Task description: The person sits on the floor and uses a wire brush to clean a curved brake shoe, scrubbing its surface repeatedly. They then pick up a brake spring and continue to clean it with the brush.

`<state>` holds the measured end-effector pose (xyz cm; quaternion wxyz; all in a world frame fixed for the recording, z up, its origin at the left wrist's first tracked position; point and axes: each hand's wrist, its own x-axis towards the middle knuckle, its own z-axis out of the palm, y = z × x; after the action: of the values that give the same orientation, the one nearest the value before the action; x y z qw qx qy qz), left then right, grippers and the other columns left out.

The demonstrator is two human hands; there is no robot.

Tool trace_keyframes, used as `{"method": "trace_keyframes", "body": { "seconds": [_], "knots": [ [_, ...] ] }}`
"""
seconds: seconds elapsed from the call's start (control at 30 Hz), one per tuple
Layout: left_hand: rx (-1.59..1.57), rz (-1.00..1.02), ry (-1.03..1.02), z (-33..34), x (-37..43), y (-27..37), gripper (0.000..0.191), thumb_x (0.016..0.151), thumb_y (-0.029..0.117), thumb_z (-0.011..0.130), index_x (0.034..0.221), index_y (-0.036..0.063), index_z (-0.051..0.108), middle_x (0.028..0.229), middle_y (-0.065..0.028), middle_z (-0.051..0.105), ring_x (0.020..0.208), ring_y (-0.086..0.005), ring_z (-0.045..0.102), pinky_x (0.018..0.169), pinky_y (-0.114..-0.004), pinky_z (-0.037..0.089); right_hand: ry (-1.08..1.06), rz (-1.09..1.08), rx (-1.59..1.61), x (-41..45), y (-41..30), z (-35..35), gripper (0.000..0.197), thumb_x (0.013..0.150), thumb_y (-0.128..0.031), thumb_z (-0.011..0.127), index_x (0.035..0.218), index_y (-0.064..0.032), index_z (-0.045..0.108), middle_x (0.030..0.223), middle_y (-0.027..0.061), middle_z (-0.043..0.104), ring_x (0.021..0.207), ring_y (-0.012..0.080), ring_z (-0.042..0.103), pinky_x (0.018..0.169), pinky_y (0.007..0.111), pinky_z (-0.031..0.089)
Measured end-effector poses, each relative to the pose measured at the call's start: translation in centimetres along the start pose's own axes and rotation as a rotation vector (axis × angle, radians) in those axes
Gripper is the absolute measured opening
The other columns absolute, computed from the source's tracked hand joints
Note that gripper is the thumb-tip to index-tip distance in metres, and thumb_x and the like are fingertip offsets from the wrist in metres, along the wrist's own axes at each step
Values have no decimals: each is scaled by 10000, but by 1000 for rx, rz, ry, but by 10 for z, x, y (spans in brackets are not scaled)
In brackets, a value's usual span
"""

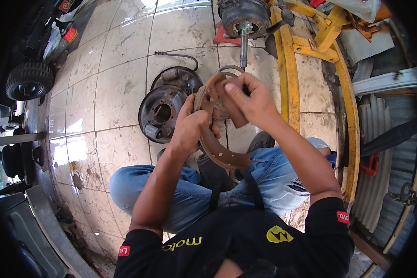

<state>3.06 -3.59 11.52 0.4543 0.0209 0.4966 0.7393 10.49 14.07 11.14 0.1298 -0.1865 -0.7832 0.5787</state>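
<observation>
A rusty brown brake shoe (226, 153), curved and dotted with rivets, is held up in front of me over my lap. My left hand (189, 127) grips its left side, thumb on the near face and fingers behind. Between the thumb and fingers of my right hand (255, 100) is a brown sheet, apparently sandpaper (234, 113), at the shoe's upper end. Whether the sheet presses on the shoe is hard to tell. On the floor just beyond my left hand lies a dark brake backing plate (147, 114), overlapping a second backing plate (180, 74) with a hose.
A brake drum on an axle (245, 21) stands ahead, its shaft pointing towards me. Along my right runs a yellow steel frame (287, 76). Ringed metal parts (231, 69) sit partly hidden behind my hands. A vehicle tyre (29, 80) is at far left, beyond the tiled floor (121, 80).
</observation>
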Motion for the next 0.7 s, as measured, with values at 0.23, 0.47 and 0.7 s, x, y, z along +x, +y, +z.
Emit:
{"method": "trace_keyframes", "body": {
  "seconds": [0.23,0.47,0.7],
  "knots": [
    [-20,58,25,-14,14,-19,686,681,50,490,1367,33,491,1045,-80,577,854,-181,579,740,-306,514,-49,-46,-24,-10,-2,7,273,957,-274,668,883,-16,619,731,52,583,711,117,513,652,315,455],
    [-59,48,-19,-10,10,-9,580,724,14,532,1303,-10,496,974,-23,532,806,-108,503,696,-253,437,-52,-46,-9,-6,0,8,268,960,-278,662,913,-17,625,761,60,595,723,124,517,662,316,458],
    [-80,41,-68,-11,10,-7,598,701,29,506,1297,-14,525,979,-31,549,823,-115,519,700,-241,442,-17,-14,48,-8,-1,11,286,972,-307,644,930,-24,626,776,80,611,744,135,552,680,315,470]
  ]
}}
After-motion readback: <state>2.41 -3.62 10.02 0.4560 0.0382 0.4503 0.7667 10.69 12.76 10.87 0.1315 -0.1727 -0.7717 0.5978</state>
